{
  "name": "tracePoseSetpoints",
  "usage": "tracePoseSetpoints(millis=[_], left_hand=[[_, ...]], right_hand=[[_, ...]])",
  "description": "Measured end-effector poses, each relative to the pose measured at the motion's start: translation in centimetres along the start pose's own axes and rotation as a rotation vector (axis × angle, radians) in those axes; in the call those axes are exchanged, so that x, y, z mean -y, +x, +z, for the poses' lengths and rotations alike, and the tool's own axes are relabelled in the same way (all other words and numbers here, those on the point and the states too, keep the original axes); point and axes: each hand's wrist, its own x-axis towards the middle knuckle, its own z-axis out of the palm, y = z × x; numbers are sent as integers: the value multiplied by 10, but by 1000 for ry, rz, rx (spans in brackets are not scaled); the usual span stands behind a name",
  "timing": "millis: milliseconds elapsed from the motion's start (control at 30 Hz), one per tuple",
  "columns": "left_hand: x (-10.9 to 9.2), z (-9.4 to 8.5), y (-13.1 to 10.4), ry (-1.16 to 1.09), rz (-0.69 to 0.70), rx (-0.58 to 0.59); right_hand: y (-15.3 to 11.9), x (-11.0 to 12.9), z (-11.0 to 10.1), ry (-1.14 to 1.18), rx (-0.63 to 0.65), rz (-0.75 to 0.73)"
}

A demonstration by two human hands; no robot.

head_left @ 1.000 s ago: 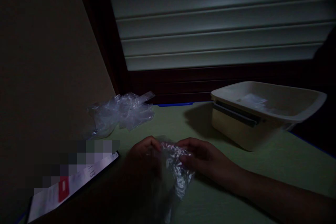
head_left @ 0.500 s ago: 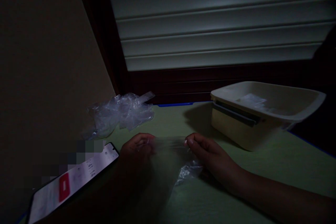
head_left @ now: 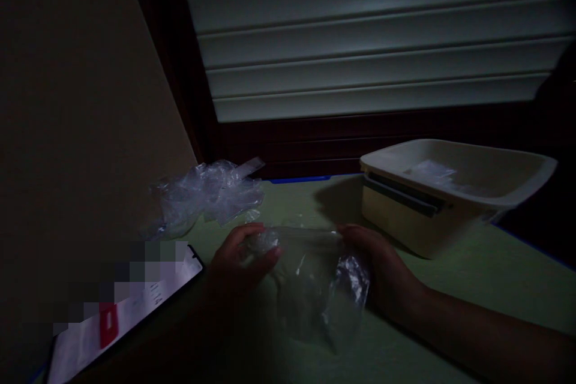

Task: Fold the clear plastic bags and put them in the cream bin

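Note:
A clear plastic bag (head_left: 310, 288) stretches between my two hands, low over the green table. My left hand (head_left: 243, 258) pinches its upper left corner, with a bunched bit of film between thumb and fingers. At the upper right corner, my right hand (head_left: 378, 258) grips the bag from behind, its fingers partly hidden. Crumpled, shiny film hangs beside the right palm. The light is dim, so the bag's lower edge is hard to make out.
A heap of crumpled clear bags (head_left: 211, 192) lies at the back left. Back right stands a cream plastic bin (head_left: 396, 222) with some clear film inside. A lit phone (head_left: 135, 318) rests at the left on the green table (head_left: 486, 288). Behind is a slatted panel (head_left: 378, 30).
My right hand has moved a little to the right and turned, and the left thumb has shifted over the bag's corner. The bag now hangs wider and more spread out.

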Motion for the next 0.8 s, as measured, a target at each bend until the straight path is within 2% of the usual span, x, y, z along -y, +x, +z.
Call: tracePoseSetpoints(millis=[67, 133, 233, 300, 400, 500, 600, 700, 800], left_hand=[[5, 0, -1, 96, 195, -28], [5, -2, -5, 212, 412, -27], [2, -5, -15, 262, 663, 105], [2, -5, -23, 242, 726, 213], [5, -3, -30, 240, 676, 354], [10, -1, -31, 266, 557, 444], [7, 2, -27, 276, 408, 465], [-6, 4, -22, 247, 223, 487], [-18, 3, -17, 171, 32, 424]], right_hand=[[1, 1, 0, 51, -39, 41], [2, 3, 0, 72, -19, 61], [1, 4, 2, 101, 34, 64], [1, 6, 3, 95, 73, 65], [-2, 7, 4, 79, 148, 69], [-5, 7, 6, 84, 283, 48], [-9, 5, 6, 82, 411, -11], [-12, 3, 6, 56, 485, -94], [-13, 0, 4, 54, 524, -168]])
